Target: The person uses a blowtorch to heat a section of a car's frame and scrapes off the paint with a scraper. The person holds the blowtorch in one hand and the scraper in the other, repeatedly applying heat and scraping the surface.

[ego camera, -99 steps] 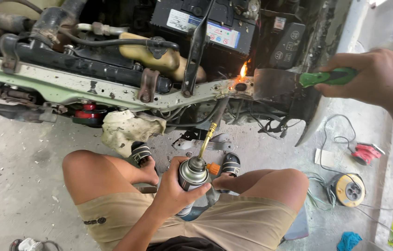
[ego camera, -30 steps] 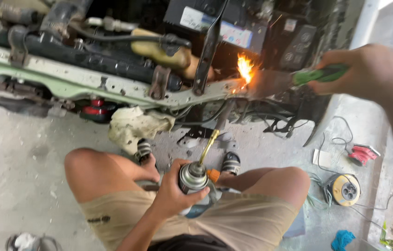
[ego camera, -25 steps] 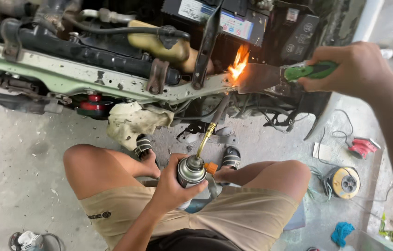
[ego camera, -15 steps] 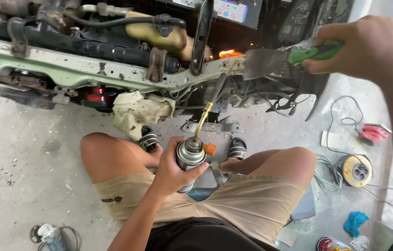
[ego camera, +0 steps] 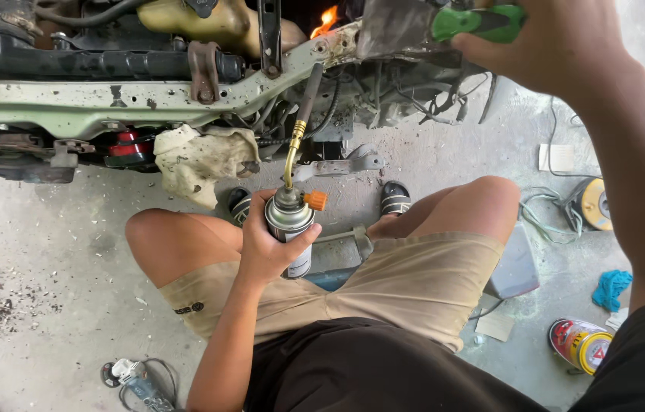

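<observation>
Fingers (ego camera: 303, 243) of your left hand (ego camera: 265, 248) are wrapped tight around the gas canister (ego camera: 290, 229) of a blowtorch, held upright above your lap between your knees. An orange knob (ego camera: 315, 201) sticks out just beside the canister's top. From there the brass neck (ego camera: 292, 152) curves up into the dark torch nozzle (ego camera: 310, 93), which points at the pale green frame rail (ego camera: 147, 95) of the vehicle in front of you. A small flame (ego camera: 325, 20) burns near the top edge of the view, above the rail.

Your right hand (ego camera: 559, 46) is raised at the upper right and closed around the green handle (ego camera: 479, 21) of a scraper. Its wide metal blade (ego camera: 395, 27) lies against the rail, just beside the flame.

You sit low on the concrete floor (ego camera: 48, 252) in tan shorts, both feet in black sandals (ego camera: 396, 197) near the frame. A dirty rag (ego camera: 200, 160) hangs from the rail to the left of the torch, next to a red part (ego camera: 125, 143). On the floor to your right lie a blue cloth (ego camera: 611, 288), a red and yellow can (ego camera: 582, 345) on its side, and a yellow reel with loose green wire (ego camera: 593, 204). A power tool with its cord (ego camera: 135, 378) lies at the lower left.
</observation>
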